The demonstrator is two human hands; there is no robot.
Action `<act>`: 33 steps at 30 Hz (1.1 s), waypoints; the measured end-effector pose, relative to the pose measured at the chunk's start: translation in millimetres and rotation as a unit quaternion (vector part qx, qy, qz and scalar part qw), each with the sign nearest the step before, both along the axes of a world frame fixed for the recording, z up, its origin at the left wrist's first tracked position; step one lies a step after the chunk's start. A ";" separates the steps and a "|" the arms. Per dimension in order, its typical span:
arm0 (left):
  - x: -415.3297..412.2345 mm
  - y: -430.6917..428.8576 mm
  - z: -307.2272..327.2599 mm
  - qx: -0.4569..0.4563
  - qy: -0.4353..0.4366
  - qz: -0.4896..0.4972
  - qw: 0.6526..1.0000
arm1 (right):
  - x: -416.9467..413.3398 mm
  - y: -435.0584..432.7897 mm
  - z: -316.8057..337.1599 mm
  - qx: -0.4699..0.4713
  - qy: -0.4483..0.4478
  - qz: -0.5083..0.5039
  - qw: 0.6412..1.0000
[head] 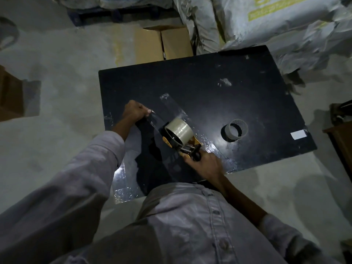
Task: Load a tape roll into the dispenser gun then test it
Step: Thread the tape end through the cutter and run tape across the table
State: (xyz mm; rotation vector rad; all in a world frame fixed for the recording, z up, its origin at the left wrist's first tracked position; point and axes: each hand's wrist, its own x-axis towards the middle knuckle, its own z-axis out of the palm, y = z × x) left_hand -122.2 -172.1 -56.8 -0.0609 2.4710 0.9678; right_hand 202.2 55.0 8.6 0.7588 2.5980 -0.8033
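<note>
Black board [238, 88] on concrete: my left hand [134, 111] pinches the tape end [155, 119], right hand [206, 163] grips the dispenser gun [182, 141]; I'd pull level and taut.

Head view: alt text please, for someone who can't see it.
A person's right hand holds a tape gun loaded with a clear roll on a black board; the left hand pulls the tape end out. An empty core stands nearby.

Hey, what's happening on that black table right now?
A person is working a tape dispenser gun over a black table. The right hand grips the gun's handle, with a clear tape roll already mounted on it. The left hand pinches the free end of a tape strip pulled out from the roll. An empty cardboard core stands off to the right, apart from the gun.
</note>
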 end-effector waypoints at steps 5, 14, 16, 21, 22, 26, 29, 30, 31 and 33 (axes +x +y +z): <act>-18.2 3.5 9.0 -0.057 0.028 -0.012 0.998 | -19.6 -12.1 -21.5 0.030 0.004 0.011 0.999; 7.2 5.0 -11.9 -0.194 0.068 0.021 0.978 | -24.9 -25.7 -22.5 -0.019 -0.073 0.040 0.996; -1.5 -2.0 -17.9 -0.208 0.046 0.019 0.977 | -21.9 -20.6 -23.9 -0.098 -0.090 0.026 0.991; 4.3 3.8 -26.5 -0.227 0.059 0.004 0.972 | -16.5 -8.0 -37.2 -0.273 -0.081 -0.099 0.954; 6.9 5.3 -27.3 -0.232 0.063 0.006 0.971 | -17.7 -8.0 -37.1 -0.275 -0.084 -0.110 0.952; 31.0 4.7 -23.3 -0.233 0.176 -0.048 0.955 | -22.2 -11.0 -32.7 -0.238 -0.095 -0.083 0.963; 66.5 -4.4 -35.4 -0.117 0.269 -0.215 0.931 | -26.2 -10.7 -33.8 -0.175 -0.086 -0.044 0.980; 78.0 -10.6 -44.3 -0.091 0.273 -0.263 0.921 | -27.1 -9.8 -36.3 -0.161 -0.081 -0.031 0.983; 87.1 -17.5 -53.8 -0.089 0.267 -0.299 0.912 | -27.2 -9.5 -39.3 -0.155 -0.080 -0.022 0.984; 96.7 -28.3 -68.6 -0.112 0.246 -0.331 0.904 | -25.5 -11.0 -38.5 -0.148 -0.076 -0.010 0.986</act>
